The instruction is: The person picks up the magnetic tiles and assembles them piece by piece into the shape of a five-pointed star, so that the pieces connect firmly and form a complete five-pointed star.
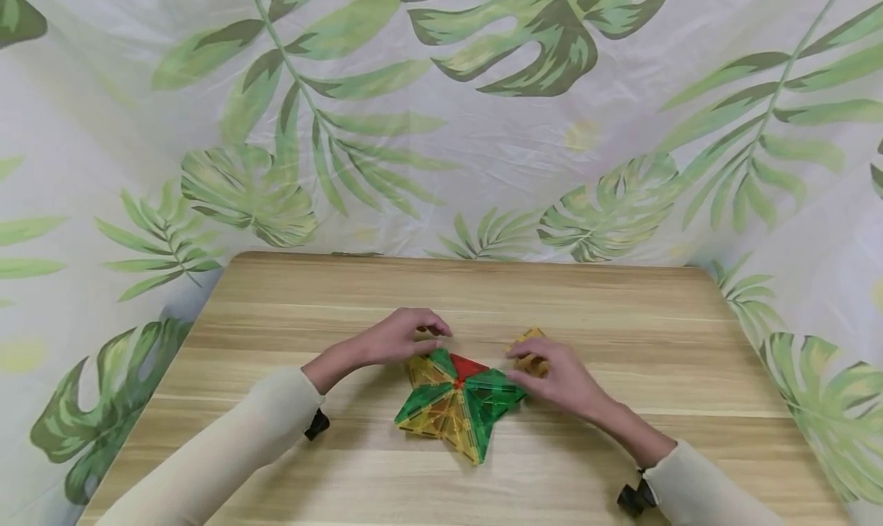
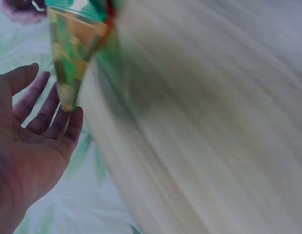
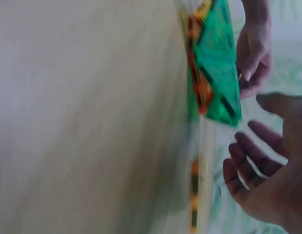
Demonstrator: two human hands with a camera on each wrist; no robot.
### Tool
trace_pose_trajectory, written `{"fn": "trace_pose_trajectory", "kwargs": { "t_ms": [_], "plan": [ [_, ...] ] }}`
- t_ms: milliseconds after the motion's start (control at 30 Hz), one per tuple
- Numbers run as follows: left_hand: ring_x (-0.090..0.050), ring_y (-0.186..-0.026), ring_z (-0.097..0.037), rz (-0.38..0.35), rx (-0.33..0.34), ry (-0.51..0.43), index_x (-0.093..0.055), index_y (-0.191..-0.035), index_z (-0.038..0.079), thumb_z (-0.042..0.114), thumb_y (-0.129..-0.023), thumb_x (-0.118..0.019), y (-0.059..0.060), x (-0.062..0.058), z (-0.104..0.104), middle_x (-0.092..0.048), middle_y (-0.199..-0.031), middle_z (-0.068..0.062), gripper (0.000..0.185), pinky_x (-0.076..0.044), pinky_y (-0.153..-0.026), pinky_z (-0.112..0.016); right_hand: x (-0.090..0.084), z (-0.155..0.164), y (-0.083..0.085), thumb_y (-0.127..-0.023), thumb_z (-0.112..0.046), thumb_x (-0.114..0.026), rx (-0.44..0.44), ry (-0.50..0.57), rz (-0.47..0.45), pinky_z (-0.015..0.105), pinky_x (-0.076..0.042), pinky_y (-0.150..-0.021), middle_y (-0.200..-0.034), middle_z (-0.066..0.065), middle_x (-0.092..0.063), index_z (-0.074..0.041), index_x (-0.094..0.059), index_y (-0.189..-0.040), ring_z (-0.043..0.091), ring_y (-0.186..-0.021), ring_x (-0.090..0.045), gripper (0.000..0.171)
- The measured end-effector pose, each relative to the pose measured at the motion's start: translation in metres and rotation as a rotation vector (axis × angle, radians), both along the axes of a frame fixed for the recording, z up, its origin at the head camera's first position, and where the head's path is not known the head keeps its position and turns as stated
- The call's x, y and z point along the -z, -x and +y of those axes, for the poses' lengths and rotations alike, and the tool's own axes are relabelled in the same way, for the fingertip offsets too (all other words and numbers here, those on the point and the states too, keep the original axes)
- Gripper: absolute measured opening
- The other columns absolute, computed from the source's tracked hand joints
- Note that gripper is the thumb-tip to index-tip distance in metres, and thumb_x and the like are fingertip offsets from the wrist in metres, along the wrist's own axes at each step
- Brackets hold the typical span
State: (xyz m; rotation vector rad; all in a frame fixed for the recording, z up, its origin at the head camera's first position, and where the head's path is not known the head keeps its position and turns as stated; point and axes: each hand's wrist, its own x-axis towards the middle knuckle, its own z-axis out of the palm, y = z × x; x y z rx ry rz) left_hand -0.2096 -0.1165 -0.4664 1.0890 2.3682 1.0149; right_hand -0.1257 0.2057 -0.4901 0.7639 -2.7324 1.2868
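A flat star of tiles (image 1: 458,403) lies near the middle of the bench (image 1: 621,304). The left hand (image 1: 400,338) sits at the star's rear left edge, the right hand (image 1: 555,373) at its right side. A loose tile (image 1: 533,336) lies just right of the star, partly under the right hand. A leaf-print cloth (image 1: 441,112) hangs behind the bench.

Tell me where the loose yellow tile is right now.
In the head view the loose yellow tile lies on the wooden table, just right of the star-shaped tile figure, partly under the right hand.
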Motion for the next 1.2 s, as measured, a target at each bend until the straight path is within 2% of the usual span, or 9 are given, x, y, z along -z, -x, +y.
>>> {"fn": "trace_pose_trajectory", "kwargs": {
  "t_ms": [133,233,333,467,567,667,800,1000,1200],
  "plan": [
    [-0.065,-0.127,-0.035,-0.061,0.019,0.0,-0.064,-0.137,-0.006,0.008,-0.106,-0.062,0.001,-0.009,0.021,-0.068,-0.134,-0.022,0.034,-0.054,-0.107,-0.047,-0.004,0.024,0.007,-0.093,-0.009,-0.082,0.21,-0.037,-0.075,0.04,-0.064,-0.083,-0.113,0.018,-0.075,0.002,-0.076,-0.118,0.032,-0.098,-0.075,0.028],
    [-0.062,-0.132,-0.038,-0.18,0.037,-0.011,-0.056,-0.144,-0.01,0.009,-0.107,-0.061,0.003,-0.012,0.037,-0.062,-0.142,-0.027,0.042,-0.054,-0.109,-0.041,-0.006,0.041,0.009,-0.095,-0.008,-0.079,0.312,-0.083,-0.113,0.044,-0.064,-0.084,-0.113,0.022,-0.075,0.006,-0.073,-0.121,0.035,-0.098,-0.076,0.03],
    [-0.056,-0.139,-0.04,-0.364,0.023,-0.031,-0.046,-0.152,-0.01,0.007,-0.107,-0.06,0.005,-0.013,0.05,-0.054,-0.15,-0.03,0.05,-0.052,-0.111,-0.039,-0.006,0.053,0.01,-0.096,-0.009,-0.078,0.348,-0.119,-0.15,0.048,-0.063,-0.086,-0.112,0.023,-0.075,0.009,-0.07,-0.124,0.036,-0.099,-0.075,0.034],
    [-0.047,-0.147,-0.04,-0.588,-0.042,-0.048,-0.037,-0.159,-0.007,0.002,-0.106,-0.059,0.008,-0.012,0.064,-0.046,-0.158,-0.029,0.059,-0.048,-0.115,-0.042,-0.002,0.059,0.007,-0.097,-0.012,-0.078,0.351,-0.118,-0.222,0.048,-0.062,-0.088,-0.113,0.023,-0.075,0.01,-0.068,-0.128,0.035,-0.101,-0.075,0.039],
    [-0.044,-0.15,-0.039,-0.705,-0.065,-0.062,-0.033,-0.162,-0.004,-0.002,-0.104,-0.058,0.011,-0.01,0.072,-0.042,-0.162,-0.028,0.063,-0.045,-0.118,-0.045,0.001,0.059,0.004,-0.096,-0.012,-0.078,0.363,-0.097,-0.263,0.046,-0.062,-0.089,-0.115,0.021,-0.075,0.008,-0.068,-0.13,0.033,-0.103,-0.075,0.04],
    [-0.039,-0.153,-0.04,-0.802,-0.048,-0.076,-0.029,-0.165,-0.001,-0.006,-0.104,-0.056,0.011,-0.009,0.078,-0.035,-0.166,-0.028,0.067,-0.04,-0.122,-0.05,0.002,0.057,0.002,-0.095,-0.01,-0.079,0.384,-0.074,-0.278,0.042,-0.062,-0.089,-0.115,0.021,-0.075,0.008,-0.068,-0.13,0.032,-0.103,-0.074,0.04],
    [-0.028,-0.158,-0.04,-0.886,-0.011,-0.091,-0.024,-0.166,0.0,-0.009,-0.102,-0.055,0.01,-0.01,0.085,-0.026,-0.17,-0.028,0.072,-0.036,-0.124,-0.052,0.003,0.052,0.001,-0.093,-0.005,-0.079,0.395,-0.037,-0.287,0.033,-0.062,-0.086,-0.118,0.023,-0.074,0.01,-0.067,-0.13,0.033,-0.104,-0.074,0.041],
    [-0.02,-0.161,-0.038,-0.939,-0.005,-0.104,-0.022,-0.167,0.0,-0.015,-0.1,-0.053,0.006,-0.009,0.091,-0.02,-0.172,-0.027,0.075,-0.036,-0.124,-0.051,0.002,0.044,0.001,-0.093,-0.003,-0.077,0.401,0.021,-0.345,0.032,-0.062,-0.088,-0.124,0.028,-0.071,0.012,-0.064,-0.132,0.037,-0.109,-0.073,0.043],
    [-0.019,-0.161,-0.038,-0.978,-0.03,-0.13,-0.023,-0.167,0.0,-0.018,-0.1,-0.049,0.007,-0.007,0.093,-0.02,-0.173,-0.025,0.073,-0.033,-0.126,-0.052,0.003,0.039,0.004,-0.096,-0.006,-0.077,0.411,0.066,-0.405,0.02,-0.057,-0.085,-0.127,0.026,-0.071,0.011,-0.064,-0.134,0.035,-0.114,-0.07,0.044]
  ]
}}
